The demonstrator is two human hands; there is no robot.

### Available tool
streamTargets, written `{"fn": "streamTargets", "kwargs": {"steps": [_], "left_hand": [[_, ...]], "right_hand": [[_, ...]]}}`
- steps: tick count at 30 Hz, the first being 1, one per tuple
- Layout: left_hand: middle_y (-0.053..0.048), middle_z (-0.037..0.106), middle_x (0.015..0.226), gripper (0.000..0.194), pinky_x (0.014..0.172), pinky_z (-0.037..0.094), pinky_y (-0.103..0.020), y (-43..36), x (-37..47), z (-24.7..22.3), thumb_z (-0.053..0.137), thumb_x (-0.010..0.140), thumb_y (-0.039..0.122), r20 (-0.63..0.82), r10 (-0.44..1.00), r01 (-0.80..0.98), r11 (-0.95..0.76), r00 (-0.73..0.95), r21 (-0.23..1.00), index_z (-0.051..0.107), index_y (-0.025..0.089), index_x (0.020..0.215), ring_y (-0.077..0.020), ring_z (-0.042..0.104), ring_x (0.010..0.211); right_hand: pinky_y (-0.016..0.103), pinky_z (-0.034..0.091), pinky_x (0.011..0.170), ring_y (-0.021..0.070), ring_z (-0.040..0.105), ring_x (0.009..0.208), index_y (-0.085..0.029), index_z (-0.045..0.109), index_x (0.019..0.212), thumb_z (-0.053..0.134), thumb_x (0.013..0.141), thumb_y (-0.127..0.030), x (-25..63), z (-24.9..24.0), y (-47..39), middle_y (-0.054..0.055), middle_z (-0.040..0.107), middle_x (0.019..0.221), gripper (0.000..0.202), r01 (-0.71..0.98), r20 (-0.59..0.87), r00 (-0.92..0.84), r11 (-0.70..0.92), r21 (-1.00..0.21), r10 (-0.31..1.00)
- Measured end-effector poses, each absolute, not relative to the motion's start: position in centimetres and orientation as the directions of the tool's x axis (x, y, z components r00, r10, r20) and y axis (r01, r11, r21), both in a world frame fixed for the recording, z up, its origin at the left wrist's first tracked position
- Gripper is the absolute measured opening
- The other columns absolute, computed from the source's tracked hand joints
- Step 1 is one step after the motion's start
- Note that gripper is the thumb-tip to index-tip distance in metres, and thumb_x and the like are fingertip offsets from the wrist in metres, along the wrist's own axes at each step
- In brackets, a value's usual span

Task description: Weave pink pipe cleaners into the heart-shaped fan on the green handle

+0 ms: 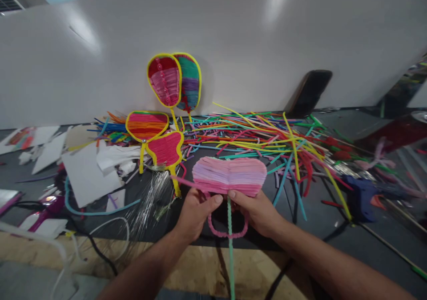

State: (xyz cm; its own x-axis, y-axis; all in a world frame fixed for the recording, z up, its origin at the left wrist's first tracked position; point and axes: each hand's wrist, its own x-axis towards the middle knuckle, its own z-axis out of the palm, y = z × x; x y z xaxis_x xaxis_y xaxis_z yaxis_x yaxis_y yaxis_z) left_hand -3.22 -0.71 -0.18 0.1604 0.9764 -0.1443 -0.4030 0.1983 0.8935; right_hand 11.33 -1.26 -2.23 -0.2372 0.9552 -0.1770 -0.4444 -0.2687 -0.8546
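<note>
In front of me is a pink and lilac panel (230,174) built from rows of pipe cleaners, with a wavy outline. My left hand (195,211) pinches its lower left edge, thumb on top and fingers hidden beneath. A loose pink pipe cleaner (182,182) sticks out to the left from that grip. My right hand (258,211) is closed on the lower middle and right, its thumb pressing near the centre. A twisted mint-green stem (231,260) runs down from the panel toward me. Below the thumbs hangs a twisted pink loop (239,234), crossing the stem.
Yellow-rimmed pipe-cleaner panels (166,82) lean at the back wall and lie left of centre. Loose pipe cleaners (243,135) spread behind my hands. A phone (310,93) leans right; a dark blue tool (360,198) lies nearer. White card (90,171), silvery strands (147,202) and cables are left.
</note>
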Motion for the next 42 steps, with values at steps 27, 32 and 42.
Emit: {"fn": "streamTargets", "kwargs": {"steps": [27,32,42], "left_hand": [[0.003,0.064,0.067,0.019,0.062,0.052,-0.021,1.1,-5.2,-0.3,0.073,0.068,0.018,-0.284,0.954,-0.58,0.288,0.1,0.762,0.055,0.016,0.075,-0.0094,0.062,0.062],[0.002,0.065,0.068,0.02,0.061,0.052,-0.022,1.1,-5.2,-0.3,0.073,0.068,0.018,-0.302,0.938,-0.61,0.342,0.172,0.715,0.059,0.017,0.082,-0.009,0.061,0.059],[0.001,0.064,0.068,0.033,0.058,0.052,-0.027,0.8,-5.4,-0.1,0.077,0.058,0.014,-0.409,0.89,-0.631,0.437,0.201,0.641,0.058,0.018,0.085,-0.0121,0.06,0.058]], "right_hand": [[0.023,0.04,0.047,0.0092,0.046,0.049,-0.018,0.057,0.067,0.071,0.069,-0.038,11.5,-1.7,-0.5,-0.004,0.051,0.056,0.025,-0.475,-0.234,-0.148,-0.277,-0.835,0.961],[0.024,0.041,0.049,0.009,0.046,0.05,-0.018,0.059,0.073,0.072,0.068,-0.037,11.6,-1.9,-0.5,-0.004,0.053,0.059,0.024,-0.484,-0.261,-0.187,-0.32,-0.815,0.947],[0.025,0.042,0.05,0.0099,0.048,0.052,-0.018,0.059,0.073,0.071,0.07,-0.038,11.6,-2.1,-0.9,-0.003,0.054,0.06,0.024,-0.447,-0.216,-0.224,-0.297,-0.844,0.95]]}}
